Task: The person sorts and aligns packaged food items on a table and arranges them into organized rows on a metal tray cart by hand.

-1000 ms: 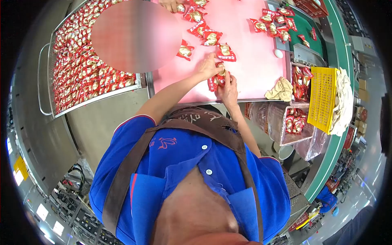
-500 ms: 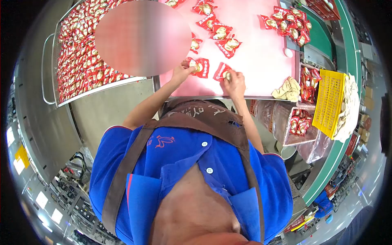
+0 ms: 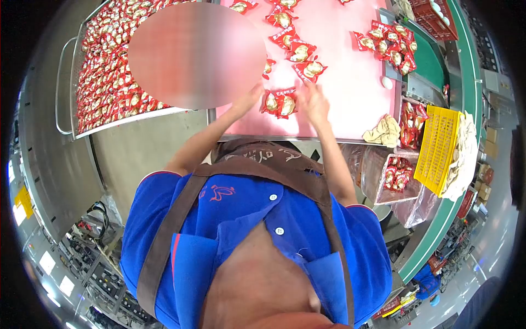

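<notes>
Two red-and-gold wrapped packets lie side by side, touching, on the pink tabletop between my hands. My left hand is just left of the pair; a blurred oval patch borders it and its fingers are indistinct. To the right of the pair is my right hand, somewhat smeared, with fingers apart and pointing away from me. Its fingertips come close to another red packet; whether they touch it I cannot tell. Further packets trail up the table beyond.
A large tray of red packets stands at the left. On the right are a heap of packets, a white egg-like object, a crumpled cloth, a yellow basket and a plastic-lined bin. The table's front edge is near my apron.
The two packets that were under separate hands now lie together. Both hands have come off them, the right reaching slightly farther up the table. The view has shifted slightly.
</notes>
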Available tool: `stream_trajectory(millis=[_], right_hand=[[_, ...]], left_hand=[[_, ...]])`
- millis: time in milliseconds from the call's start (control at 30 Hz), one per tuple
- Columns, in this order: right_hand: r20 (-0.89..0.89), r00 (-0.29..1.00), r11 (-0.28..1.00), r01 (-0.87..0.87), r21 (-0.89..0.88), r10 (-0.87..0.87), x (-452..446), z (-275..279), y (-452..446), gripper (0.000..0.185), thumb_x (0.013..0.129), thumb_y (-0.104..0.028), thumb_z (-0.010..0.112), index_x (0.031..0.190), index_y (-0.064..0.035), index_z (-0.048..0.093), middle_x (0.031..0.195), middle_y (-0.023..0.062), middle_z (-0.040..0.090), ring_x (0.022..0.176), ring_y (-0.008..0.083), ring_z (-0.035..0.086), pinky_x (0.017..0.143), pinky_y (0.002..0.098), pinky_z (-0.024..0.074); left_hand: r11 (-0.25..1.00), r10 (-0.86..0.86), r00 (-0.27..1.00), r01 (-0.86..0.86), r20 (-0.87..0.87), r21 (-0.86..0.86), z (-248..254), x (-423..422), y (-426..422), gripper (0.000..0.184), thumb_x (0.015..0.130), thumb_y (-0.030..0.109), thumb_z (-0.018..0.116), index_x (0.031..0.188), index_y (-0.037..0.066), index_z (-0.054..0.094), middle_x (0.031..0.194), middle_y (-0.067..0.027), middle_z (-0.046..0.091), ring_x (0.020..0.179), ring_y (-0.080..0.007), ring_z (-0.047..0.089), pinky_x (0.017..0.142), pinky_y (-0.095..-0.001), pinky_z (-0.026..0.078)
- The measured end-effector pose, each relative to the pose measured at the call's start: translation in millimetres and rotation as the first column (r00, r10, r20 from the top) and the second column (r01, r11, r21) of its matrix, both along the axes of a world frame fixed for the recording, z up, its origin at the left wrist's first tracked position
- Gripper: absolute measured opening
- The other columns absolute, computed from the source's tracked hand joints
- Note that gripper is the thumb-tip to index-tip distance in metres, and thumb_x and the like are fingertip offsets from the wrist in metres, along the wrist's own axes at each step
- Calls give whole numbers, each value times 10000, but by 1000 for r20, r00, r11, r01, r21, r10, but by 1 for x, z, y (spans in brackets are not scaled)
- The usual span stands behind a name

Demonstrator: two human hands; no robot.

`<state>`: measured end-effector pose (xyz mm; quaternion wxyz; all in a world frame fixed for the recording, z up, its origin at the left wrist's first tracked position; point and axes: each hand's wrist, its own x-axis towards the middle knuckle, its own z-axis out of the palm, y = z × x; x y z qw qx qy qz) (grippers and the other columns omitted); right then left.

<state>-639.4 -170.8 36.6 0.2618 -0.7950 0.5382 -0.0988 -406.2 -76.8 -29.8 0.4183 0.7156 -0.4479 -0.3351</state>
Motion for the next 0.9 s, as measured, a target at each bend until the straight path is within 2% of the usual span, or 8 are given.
stream_trajectory(millis=[100, 167, 233, 367, 433, 500, 700, 900], right_hand=[[-7, 993, 970, -117, -212, 118, -2, -7, -67, 319, 949, -179, 638, 1265, -147, 669, 1257, 134, 642, 1116, 397, 645, 908, 512, 554], [-290, 903, 705, -430, -565, 318, -3, -24, -90, 348, 933, -94, 606, 1259, -172, 699, 1284, 110, 641, 1140, 377, 628, 903, 481, 568], [-213, 929, 834, -367, -413, 303, -8, -37, -91, 377, 928, -74, 595, 1273, -187, 695, 1301, 105, 638, 1138, 374, 628, 912, 473, 568], [-33, 999, 995, 11, -100, -14, -39, -40, -49, 380, 902, -196, 718, 1267, -95, 688, 1191, 182, 676, 986, 340, 687, 836, 449, 574], [337, 861, 873, 215, 437, -380, -52, -55, -13, 462, 854, -321, 804, 1192, -26, 692, 1010, 174, 707, 867, 307, 699, 784, 433, 564], [185, 881, 897, 405, 178, -435, -43, -77, 30, 519, 780, -425, 860, 1062, -32, 674, 933, 141, 699, 832, 279, 686, 773, 417, 557], [-261, 963, 994, 89, 66, -69, -6, 12, -8, 503, 874, -449, 772, 1158, -56, 639, 1099, 196, 673, 915, 410, 699, 792, 515, 575], [151, 986, 958, -25, -287, 71, 71, -31, -98, 469, 847, -271, 791, 1233, -45, 649, 1143, 193, 660, 1081, 426, 636, 903, 502, 551]], left_hand=[[993, 31, 938, 9, 345, -114, 31, 17, -48, 447, 868, 230, 797, 1265, 72, 667, 1219, -166, 643, 1045, -333, 652, 908, -441, 550], [976, 57, 837, 70, 545, -209, 25, 20, -61, 457, 866, 241, 791, 1278, 79, 677, 1175, -144, 646, 1049, -349, 633, 938, -440, 533], [977, -197, 759, 207, 621, 57, 15, 23, -71, 499, 835, 231, 785, 1296, 84, 663, 1233, -157, 628, 1166, -367, 577, 976, -477, 498], [956, -89, 848, 220, 523, -193, 24, 28, -29, 527, 789, 132, 744, 1303, 94, 636, 1294, -170, 601, 1221, -379, 552, 1033, -471, 481], [961, -115, 838, 231, 533, -155, 33, 23, 6, 599, 777, 60, 711, 1362, 79, 581, 1365, -182, 563, 1258, -389, 531, 1062, -467, 480], [962, -147, 835, 246, 530, -121, 9, 0, 44, 632, 768, 31, 696, 1383, 70, 554, 1400, -195, 534, 1280, -403, 520, 1086, -479, 468], [979, -153, 947, 184, 282, -87, 60, -7, 32, 630, 771, 63, 663, 1390, 56, 547, 1370, -247, 518, 1276, -417, 537, 1102, -475, 467], [931, -243, 956, 278, 164, -239, 33, 28, -87, 442, 817, 19, 608, 1254, 50, 666, 1331, -201, 586, 1232, -381, 570, 1044, -499, 487]])
